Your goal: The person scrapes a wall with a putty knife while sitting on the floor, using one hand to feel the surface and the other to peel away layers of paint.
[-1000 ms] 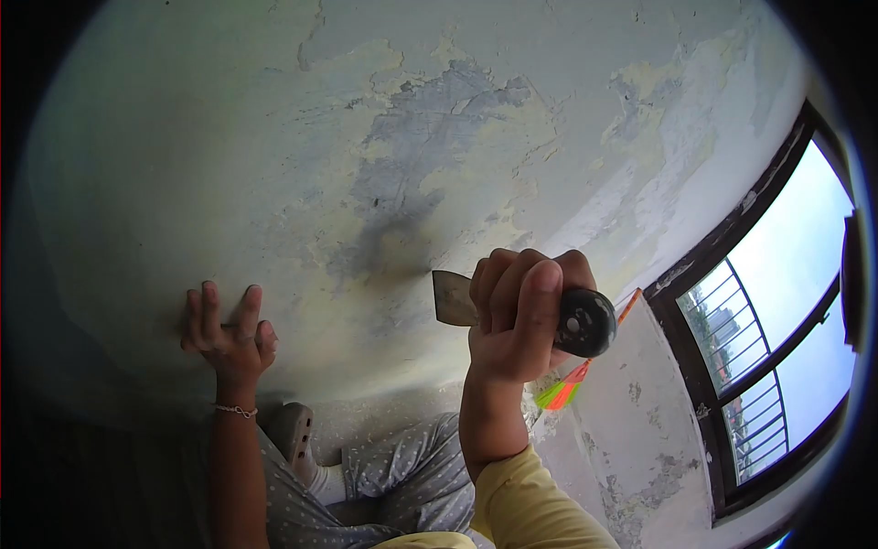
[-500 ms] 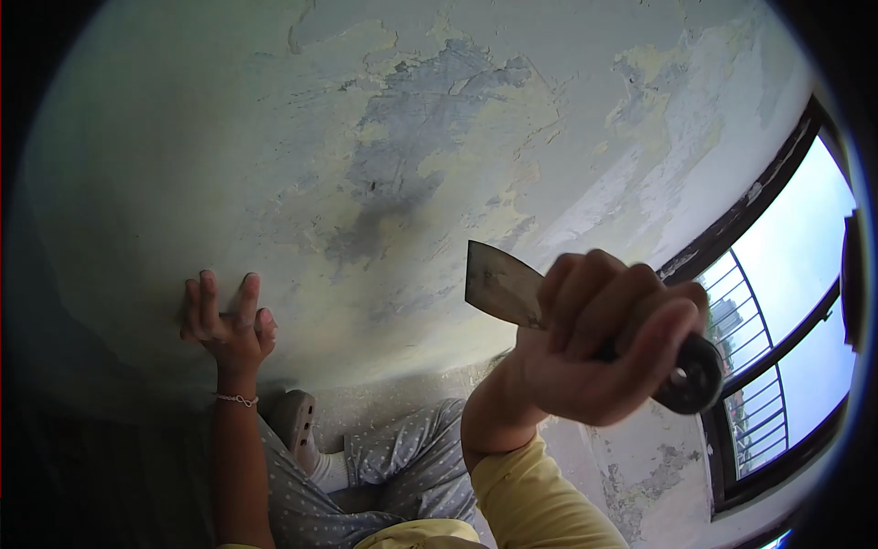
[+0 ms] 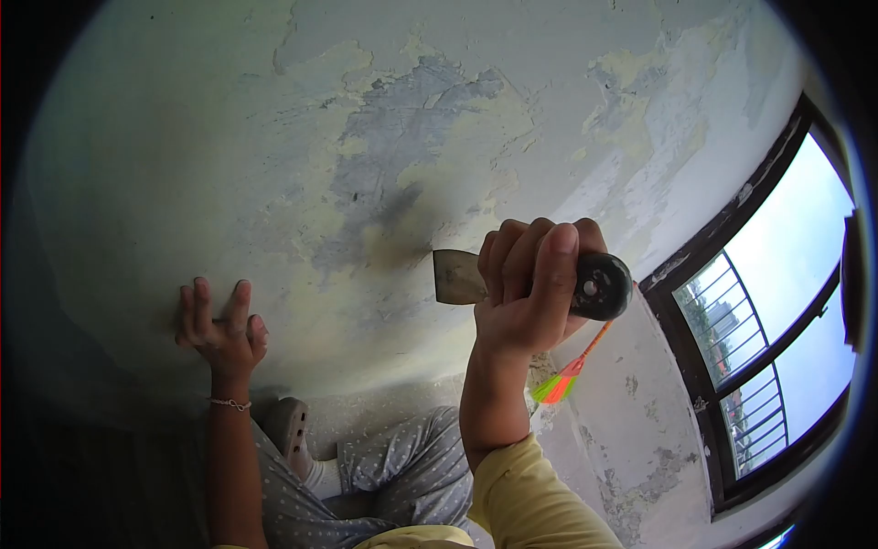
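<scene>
Scraper (image 3: 459,277), one: centre of frame, blade toward the peeling wall (image 3: 393,137), black handle clenched in right hand (image 3: 535,284). Left hand (image 3: 219,337): lower left, fingers parted against wall. Broom (image 3: 560,384), orange-green: lower right of centre.

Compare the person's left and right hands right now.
The right hand is closed around a scraper; the left hand has fingers spread, apparently resting on the wall. The left hand's wrist wears a bracelet; the right hand's shows none. Both hands are ungloved.
</scene>
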`<action>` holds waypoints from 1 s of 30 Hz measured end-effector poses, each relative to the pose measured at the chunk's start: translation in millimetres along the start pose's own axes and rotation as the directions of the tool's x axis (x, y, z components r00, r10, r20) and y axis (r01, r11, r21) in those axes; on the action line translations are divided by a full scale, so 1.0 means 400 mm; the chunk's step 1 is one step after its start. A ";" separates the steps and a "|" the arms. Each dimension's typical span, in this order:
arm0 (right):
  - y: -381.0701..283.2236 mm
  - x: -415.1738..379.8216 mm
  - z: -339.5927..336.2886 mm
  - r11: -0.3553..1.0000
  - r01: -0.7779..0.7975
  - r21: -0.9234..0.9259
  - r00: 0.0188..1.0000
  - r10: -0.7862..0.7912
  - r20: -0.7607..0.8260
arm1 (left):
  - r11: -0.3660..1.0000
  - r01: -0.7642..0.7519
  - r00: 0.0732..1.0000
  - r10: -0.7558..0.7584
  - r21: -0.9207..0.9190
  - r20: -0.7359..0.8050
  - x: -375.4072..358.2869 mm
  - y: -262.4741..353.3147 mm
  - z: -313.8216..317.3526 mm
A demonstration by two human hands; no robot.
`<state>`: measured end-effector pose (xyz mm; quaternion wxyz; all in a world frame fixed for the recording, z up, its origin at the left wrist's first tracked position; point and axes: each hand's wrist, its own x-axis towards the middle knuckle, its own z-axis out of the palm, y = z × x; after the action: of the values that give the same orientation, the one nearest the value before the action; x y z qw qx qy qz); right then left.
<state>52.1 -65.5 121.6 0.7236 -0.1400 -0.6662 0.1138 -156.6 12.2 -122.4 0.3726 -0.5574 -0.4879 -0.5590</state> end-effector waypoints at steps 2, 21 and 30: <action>-0.055 0.010 -0.008 0.992 0.123 0.016 0.990 -0.124 0.067 | 1.000 -0.002 1.000 0.002 0.002 0.014 -0.007 0.000 0.002; -0.008 0.003 0.023 0.991 0.059 -0.124 0.998 -0.061 -0.016 | 1.000 0.009 1.000 -0.009 0.009 0.010 0.000 0.000 0.000; 0.017 0.001 0.050 0.999 -0.011 -0.037 0.994 0.007 -0.106 | 1.000 0.017 1.000 -0.017 0.008 0.001 -0.004 -0.002 0.008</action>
<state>32.2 -58.0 121.1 0.7548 -0.1622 -0.6282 0.0969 -156.3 15.1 -124.1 0.3698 -0.5520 -0.4951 -0.5599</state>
